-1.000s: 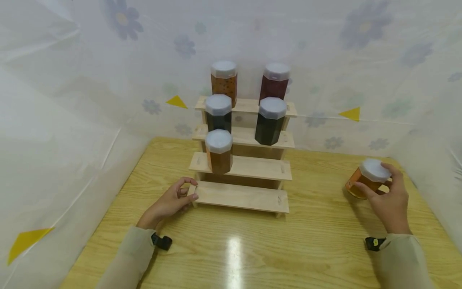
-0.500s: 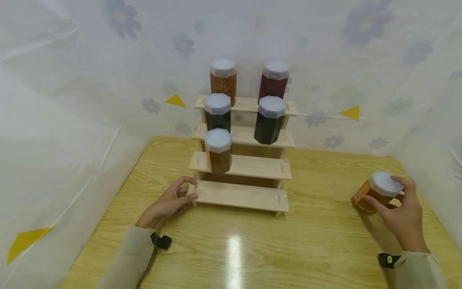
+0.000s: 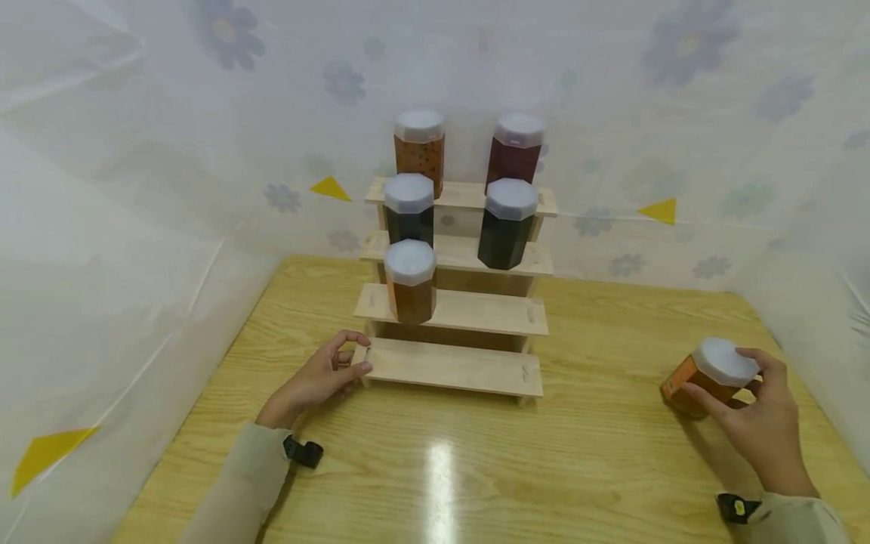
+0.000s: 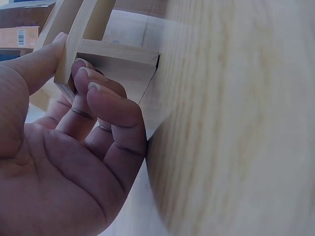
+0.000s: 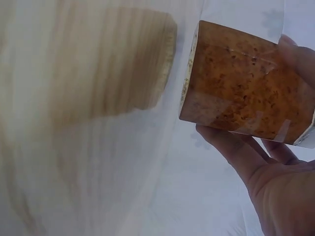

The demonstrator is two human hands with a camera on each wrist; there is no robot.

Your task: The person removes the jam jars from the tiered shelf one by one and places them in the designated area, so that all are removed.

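Observation:
In the head view a jam jar (image 3: 707,385) with an orange-brown filling and white lid is held by my right hand (image 3: 764,423), thumb and fingers around its upper part. It tilts at the table's right side; the right wrist view shows a gap between the jar (image 5: 241,83) and its shadow on the tabletop. My left hand (image 3: 319,381) pinches the left end of the lowest step of a wooden tiered rack (image 3: 448,366). In the left wrist view the thumb of the left hand (image 4: 83,142) lies on the board's edge, with fingers curled beneath.
Several lidded jars stand on the rack: an amber jar (image 3: 411,291) on the second step, two dark jars (image 3: 504,234) above, a speckled orange jar (image 3: 418,159) and a dark red jar (image 3: 514,159) on top. White flowered sheeting (image 3: 584,113) encloses the wooden table (image 3: 381,483).
My right hand has moved the jar toward the front of the table and slightly right. The left hand stays on the rack's lowest step.

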